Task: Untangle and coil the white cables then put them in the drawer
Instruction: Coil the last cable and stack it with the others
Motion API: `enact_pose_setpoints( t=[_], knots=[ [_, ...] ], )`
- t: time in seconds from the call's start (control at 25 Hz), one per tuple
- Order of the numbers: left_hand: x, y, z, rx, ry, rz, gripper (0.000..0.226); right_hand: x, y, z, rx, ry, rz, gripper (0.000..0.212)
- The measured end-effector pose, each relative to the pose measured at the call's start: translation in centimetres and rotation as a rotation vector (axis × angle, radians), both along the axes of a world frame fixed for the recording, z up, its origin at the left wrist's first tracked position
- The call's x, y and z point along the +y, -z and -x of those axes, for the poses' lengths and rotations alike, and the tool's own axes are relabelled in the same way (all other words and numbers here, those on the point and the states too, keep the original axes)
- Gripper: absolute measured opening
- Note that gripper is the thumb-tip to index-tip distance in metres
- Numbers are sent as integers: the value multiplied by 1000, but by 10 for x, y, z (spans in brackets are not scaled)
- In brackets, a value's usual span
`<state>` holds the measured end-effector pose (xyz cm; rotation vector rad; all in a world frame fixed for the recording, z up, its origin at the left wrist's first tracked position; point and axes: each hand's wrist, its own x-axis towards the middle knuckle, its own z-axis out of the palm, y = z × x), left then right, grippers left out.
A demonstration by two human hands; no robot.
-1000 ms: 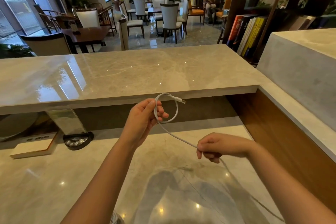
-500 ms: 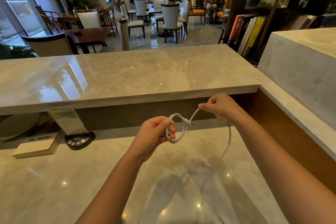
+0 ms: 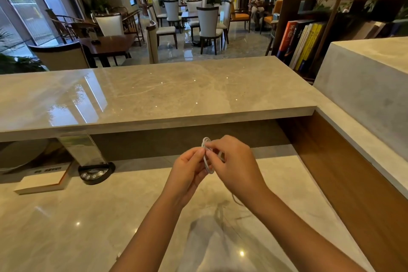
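Far left on the lower marble desk (image 3: 66, 223), a pale book (image 3: 42, 181) lies flat, and just to its right a dark oval button console (image 3: 95, 173) sits at the foot of a mirrored post (image 3: 82, 150) holding up the raised marble counter (image 3: 154, 95).

Now to the middle, above the desk: both hands meet, raised clear of the surface. The left hand (image 3: 187, 174) comes in palm toward the right, fingers curled, thumb and forefinger pressed onto the left edge of the white cable (image 3: 207, 166). The cable is wound into a small upright coil, loops stacked close, and it sits right between the two hands, its top arc poking up above the fingertips and its lower arc showing below them.

The right hand (image 3: 236, 163) closes in from the other side, fingers bent over the coil's right half, pinching the loops near the top. How many turns are in there I can't make out, since the fingers cover most of it. A thin faint line below the right wrist may be the trailing end; it's too blurred to be sure.

Further right, the wooden side panel (image 3: 344, 183) runs along the desk under a marble ledge (image 3: 362, 146).
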<state>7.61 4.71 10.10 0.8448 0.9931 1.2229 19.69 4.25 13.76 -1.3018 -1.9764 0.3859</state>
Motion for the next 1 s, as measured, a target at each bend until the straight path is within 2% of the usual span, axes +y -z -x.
enact_pose_setpoints(
  t=[0.08, 0.2, 0.36, 0.44, 0.52, 0.6, 0.64, 0.84, 1.0],
  knots=[
    [0, 0, 2, -133, -6, 9, 24, -6, 13, 3, 96, -33, 0, 27],
    [-2, 0, 3, -318, -12, 36, 27, -13, 30, 4, 68, 3, -48, 33],
    [-4, -3, -1, -407, -27, 77, 26, -15, 42, 5, -64, 51, -196, 40],
    [-1, -5, 3, -451, -73, 69, 23, -16, 50, 5, -36, 15, -215, 42],
    [4, -9, 12, -495, -118, 54, 22, -19, 54, -3, 109, -62, -60, 38],
    [7, -11, 20, -537, -122, 52, 21, -15, 51, -20, 255, -229, 246, 25],
    [8, -10, 24, -559, -111, 55, 20, -11, 48, -29, 267, -316, 388, 16],
    [5, -7, 31, -607, -14, 48, 15, 21, 38, -80, 46, -550, 809, 25],
    [2, -11, 31, -552, 79, 28, 26, 43, 31, -109, -17, -537, 1039, 22]
  ],
)
